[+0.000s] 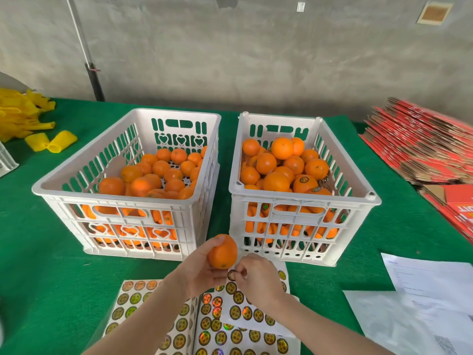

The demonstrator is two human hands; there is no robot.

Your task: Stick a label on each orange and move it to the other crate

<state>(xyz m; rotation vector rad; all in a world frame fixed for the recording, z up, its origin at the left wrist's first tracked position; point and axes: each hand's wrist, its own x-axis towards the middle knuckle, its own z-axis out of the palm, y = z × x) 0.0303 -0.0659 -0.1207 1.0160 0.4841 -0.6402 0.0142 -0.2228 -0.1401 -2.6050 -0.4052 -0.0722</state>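
Observation:
My left hand [202, 271] grips an orange [223, 251] in front of the two white crates, above the sticker sheets. My right hand [256, 275] pinches a round gold-and-black label [231, 274] just below the orange, at the top of a sticker sheet [245, 316]. The left crate [122, 193] holds several plain oranges. The right crate [302, 198] is piled with oranges, some showing labels [304, 179].
More sticker sheets [133, 301] lie on the green table near the front edge. Yellow foam nets [51, 140] sit at the far left. Red flattened cartons [422, 149] are stacked on the right, and white papers [430, 280] lie at the front right.

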